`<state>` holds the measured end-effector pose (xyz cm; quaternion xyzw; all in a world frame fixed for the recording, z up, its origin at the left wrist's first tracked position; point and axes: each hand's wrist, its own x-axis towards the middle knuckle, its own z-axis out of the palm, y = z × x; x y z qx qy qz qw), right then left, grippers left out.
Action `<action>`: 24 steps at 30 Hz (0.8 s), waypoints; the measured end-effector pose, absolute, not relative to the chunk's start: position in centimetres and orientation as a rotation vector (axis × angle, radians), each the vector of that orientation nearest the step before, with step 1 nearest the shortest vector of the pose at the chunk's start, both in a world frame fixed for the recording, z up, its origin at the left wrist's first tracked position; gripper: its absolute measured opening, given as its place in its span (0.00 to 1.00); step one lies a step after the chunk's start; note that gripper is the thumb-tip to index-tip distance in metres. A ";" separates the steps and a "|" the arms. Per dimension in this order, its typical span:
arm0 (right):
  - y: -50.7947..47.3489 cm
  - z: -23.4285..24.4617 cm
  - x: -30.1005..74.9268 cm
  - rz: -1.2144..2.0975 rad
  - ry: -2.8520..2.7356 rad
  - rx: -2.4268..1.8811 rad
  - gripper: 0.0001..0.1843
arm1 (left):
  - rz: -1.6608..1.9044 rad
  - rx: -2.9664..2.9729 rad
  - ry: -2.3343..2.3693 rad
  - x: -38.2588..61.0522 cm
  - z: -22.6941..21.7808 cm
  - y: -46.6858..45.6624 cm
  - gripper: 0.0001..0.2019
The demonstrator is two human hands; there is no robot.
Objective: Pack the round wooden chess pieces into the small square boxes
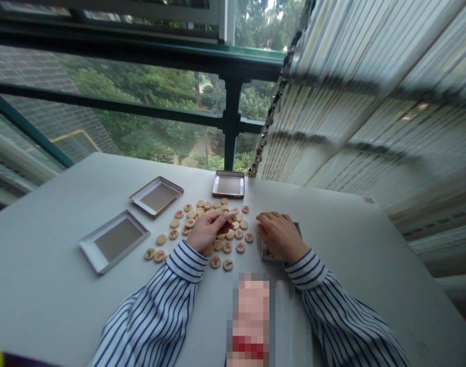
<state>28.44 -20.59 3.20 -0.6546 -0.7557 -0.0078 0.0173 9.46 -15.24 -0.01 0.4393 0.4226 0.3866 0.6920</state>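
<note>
My left hand [207,230] is closed, pinching a round wooden Chinese chess piece [232,217] with a marked face between thumb and fingertips. It is above a loose spread of Chinese chess pieces [227,247], some with red characters, some dark, others showing a plain side. My right hand [279,233] lies over a small box [297,229], its fingers loosely bent toward the left and nothing visible in them. A few pieces [270,253] show inside that box below the hand. My palm hides most of the box.
Two shallow open trays, one brown-edged [156,210] and one white-edged [99,264], lie left of the pieces. Another shallow tray [228,195] is at the table's back edge. A window and a string curtain [351,112] border the white table [42,244].
</note>
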 end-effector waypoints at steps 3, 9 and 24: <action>-20.7 3.6 27.6 0.001 -2.307 -1.823 0.16 | 0.847 0.977 0.919 9.8 0.0 -15.4 0.17; -20.4 4.2 25.5 0.107 -2.327 -1.493 0.18 | 0.838 1.066 0.828 10.1 0.0 -15.8 0.17; -17.7 3.7 27.6 -0.079 -2.392 -1.920 0.14 | 1.139 1.384 1.202 4.1 2.0 -14.4 0.21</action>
